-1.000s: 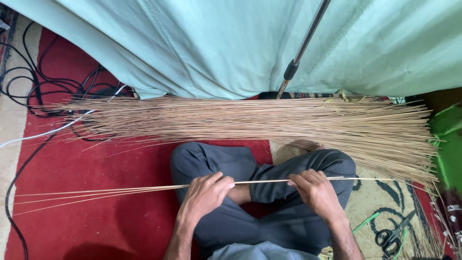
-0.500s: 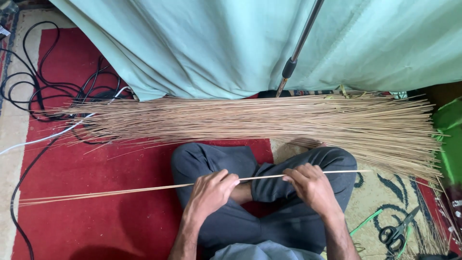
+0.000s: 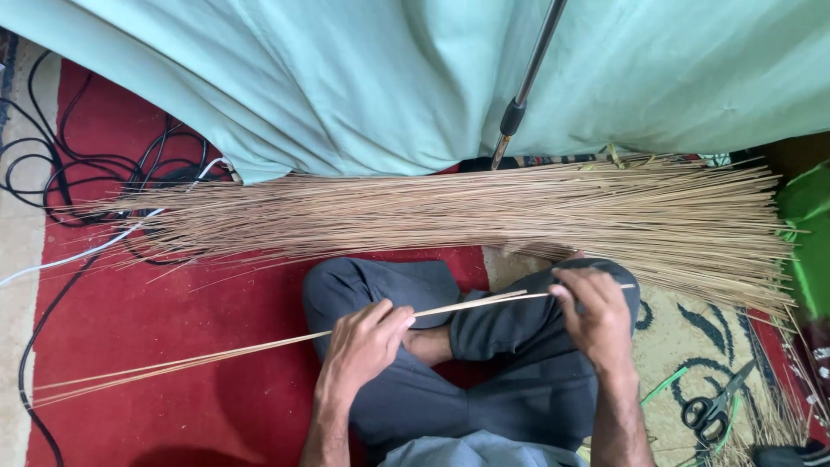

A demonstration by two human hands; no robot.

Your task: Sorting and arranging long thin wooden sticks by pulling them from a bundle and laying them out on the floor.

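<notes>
I sit cross-legged in dark trousers on a red carpet. Both hands hold a thin bunch of long tan sticks [image 3: 207, 356] that slants across my lap, its fine tips fanning out at the lower left. My left hand [image 3: 363, 344] pinches the bunch near its middle. My right hand [image 3: 596, 313] grips the thick ends over my right knee. Beyond my knees lies a big pile of the same sticks [image 3: 484, 212], spread from left to right across the floor.
A pale green cloth [image 3: 363, 86] hangs across the top, with a dark metal pole [image 3: 526, 82] leaning in front of it. Black and white cables [image 3: 86, 173] coil at the left. Scissors [image 3: 713, 406] lie on the patterned mat at the lower right.
The bunch in my hands has tilted, its tips dropping toward the lower left. My right hand has shifted right and slightly up along the thick ends.
</notes>
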